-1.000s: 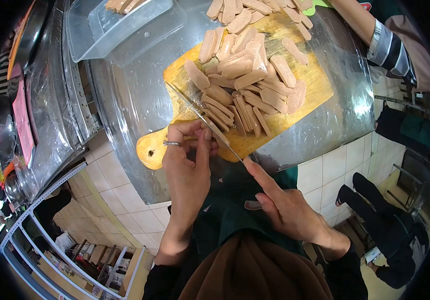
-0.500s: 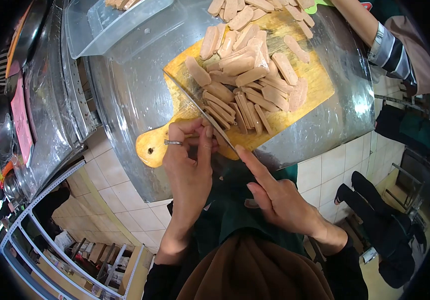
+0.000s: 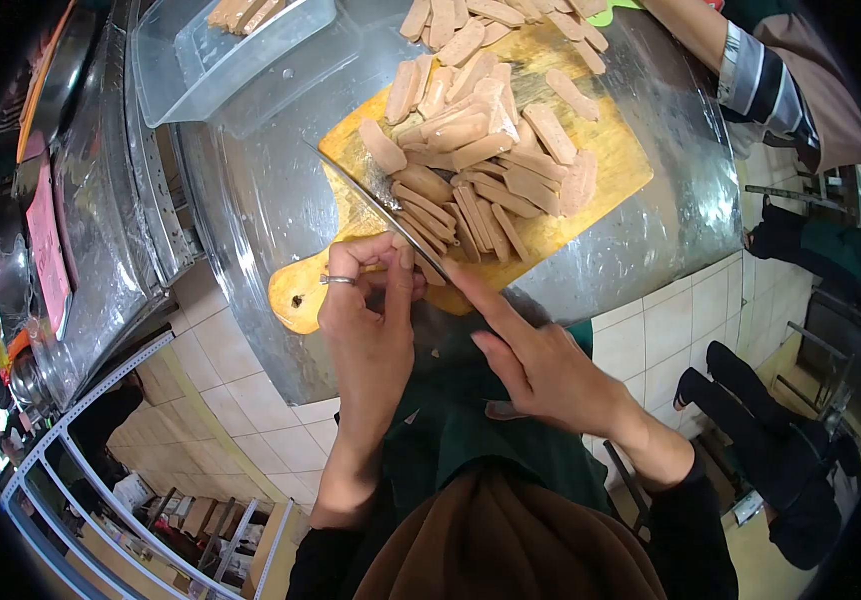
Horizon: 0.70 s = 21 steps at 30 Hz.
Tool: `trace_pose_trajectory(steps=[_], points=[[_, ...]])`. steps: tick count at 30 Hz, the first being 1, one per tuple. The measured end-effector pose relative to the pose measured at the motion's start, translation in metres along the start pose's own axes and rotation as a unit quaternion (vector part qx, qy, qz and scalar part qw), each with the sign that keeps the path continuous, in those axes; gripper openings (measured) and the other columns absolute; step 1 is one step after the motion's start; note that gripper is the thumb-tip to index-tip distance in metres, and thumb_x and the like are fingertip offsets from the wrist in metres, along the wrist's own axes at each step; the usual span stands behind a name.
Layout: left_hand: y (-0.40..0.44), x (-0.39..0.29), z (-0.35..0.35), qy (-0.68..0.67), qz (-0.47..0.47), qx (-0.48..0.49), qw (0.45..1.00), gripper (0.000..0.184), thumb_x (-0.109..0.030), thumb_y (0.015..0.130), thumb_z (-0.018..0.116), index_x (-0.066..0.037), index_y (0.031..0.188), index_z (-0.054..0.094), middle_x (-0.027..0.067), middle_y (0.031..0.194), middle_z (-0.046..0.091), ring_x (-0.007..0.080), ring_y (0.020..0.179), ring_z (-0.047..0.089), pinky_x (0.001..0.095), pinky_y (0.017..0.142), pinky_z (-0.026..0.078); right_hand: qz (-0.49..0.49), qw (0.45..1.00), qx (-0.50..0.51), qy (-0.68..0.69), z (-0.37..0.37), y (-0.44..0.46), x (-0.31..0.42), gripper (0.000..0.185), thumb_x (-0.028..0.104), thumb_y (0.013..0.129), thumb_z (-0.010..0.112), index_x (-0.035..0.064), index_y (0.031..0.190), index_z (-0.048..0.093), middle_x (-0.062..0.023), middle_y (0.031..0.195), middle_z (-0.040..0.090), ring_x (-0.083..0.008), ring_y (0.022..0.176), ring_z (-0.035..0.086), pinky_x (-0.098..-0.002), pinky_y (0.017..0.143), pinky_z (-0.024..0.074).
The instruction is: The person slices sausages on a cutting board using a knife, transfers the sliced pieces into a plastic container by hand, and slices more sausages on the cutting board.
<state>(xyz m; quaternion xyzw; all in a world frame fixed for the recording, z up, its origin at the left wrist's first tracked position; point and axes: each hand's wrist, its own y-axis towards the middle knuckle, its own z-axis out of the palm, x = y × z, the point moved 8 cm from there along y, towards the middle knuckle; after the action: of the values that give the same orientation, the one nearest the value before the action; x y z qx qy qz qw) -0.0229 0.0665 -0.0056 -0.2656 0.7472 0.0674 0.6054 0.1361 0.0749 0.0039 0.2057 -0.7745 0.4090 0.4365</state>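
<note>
My left hand [image 3: 366,310], with a ring on one finger, is closed at the near edge of the yellow cutting board [image 3: 606,170], its fingertips pinched around a sausage piece beside the blade. My right hand [image 3: 556,375] grips a long knife [image 3: 359,188] by its near end, the index finger stretched along it; the handle is hidden. The blade slants up and left across the board, its tip past the board's left edge. Many flat, cut sausage pieces [image 3: 471,130] lie heaped on the board, right of the knife.
The board rests on a metal table [image 3: 271,185]. A clear plastic tub [image 3: 186,75] with sausages stands at the upper left. Another person's forearm [image 3: 691,30] reaches in at the upper right. A metal rack [image 3: 101,510] is at the lower left; a person [image 3: 761,430] is at the right.
My right hand and the knife have moved left and farther from my body, so the tip now passes the board's left edge. My left hand keeps its pinch, shifted slightly left.
</note>
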Motion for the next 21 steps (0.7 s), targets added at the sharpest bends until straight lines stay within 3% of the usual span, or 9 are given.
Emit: trace_pose_trajectory(steps=[3, 8, 13, 17, 21], points=[[0.002, 0.001, -0.002, 0.008, 0.017, 0.001, 1.0, 0.013, -0.009, 0.098, 0.063, 0.0, 0.107, 0.057, 0.0065, 0.086, 0.065, 0.0133, 0.073, 0.069, 0.0261, 0.064, 0.055, 0.016, 0.999, 0.014, 0.038, -0.006, 0.01, 0.005, 0.065, 0.007, 0.1, 0.048, 0.013, 0.158, 0.019, -0.0232, 0.149, 0.044, -0.0512, 0.117, 0.054, -0.0506, 0.093, 0.0496], [0.004, -0.002, -0.004, 0.033, 0.018, -0.002, 0.999, 0.015, -0.011, 0.098, 0.064, 0.0, 0.106, 0.057, 0.0089, 0.086, 0.067, 0.0147, 0.073, 0.071, 0.0274, 0.062, 0.055, -0.089, 0.995, -0.05, 0.005, -0.011, -0.009, -0.004, 0.063, 0.012, 0.102, 0.048, 0.0187, 0.157, 0.02, -0.0272, 0.121, 0.063, -0.0503, 0.078, 0.064, -0.0551, 0.072, 0.0527], [0.005, 0.001, -0.003, 0.037, 0.03, 0.001, 0.999, 0.018, -0.013, 0.098, 0.064, 0.001, 0.106, 0.057, 0.0104, 0.087, 0.067, 0.0157, 0.072, 0.071, 0.0277, 0.065, 0.055, -0.076, 0.996, -0.054, -0.005, -0.018, -0.004, 0.002, 0.061, 0.009, 0.101, 0.049, 0.0126, 0.156, 0.024, -0.0292, 0.125, 0.06, -0.0485, 0.08, 0.066, -0.0516, 0.078, 0.0525], [0.007, -0.001, -0.004, 0.027, 0.042, 0.003, 0.999, 0.016, -0.011, 0.098, 0.063, 0.002, 0.105, 0.057, 0.0104, 0.087, 0.068, 0.0161, 0.072, 0.071, 0.0276, 0.065, 0.054, -0.094, 0.994, -0.026, 0.057, -0.024, 0.006, 0.003, 0.056, 0.014, 0.104, 0.047, 0.0096, 0.155, 0.027, -0.0242, 0.113, 0.064, -0.0332, 0.068, 0.065, -0.0444, 0.075, 0.0531], [0.011, -0.005, -0.003, 0.029, 0.028, 0.018, 0.999, 0.014, -0.009, 0.097, 0.061, 0.002, 0.105, 0.058, 0.0111, 0.086, 0.069, 0.0163, 0.072, 0.071, 0.0277, 0.064, 0.054, 0.003, 0.985, 0.043, 0.167, -0.033, 0.003, -0.002, 0.052, 0.02, 0.106, 0.043, 0.0112, 0.156, 0.029, -0.0088, 0.075, 0.057, -0.0143, 0.051, 0.052, -0.0306, 0.051, 0.0465]])
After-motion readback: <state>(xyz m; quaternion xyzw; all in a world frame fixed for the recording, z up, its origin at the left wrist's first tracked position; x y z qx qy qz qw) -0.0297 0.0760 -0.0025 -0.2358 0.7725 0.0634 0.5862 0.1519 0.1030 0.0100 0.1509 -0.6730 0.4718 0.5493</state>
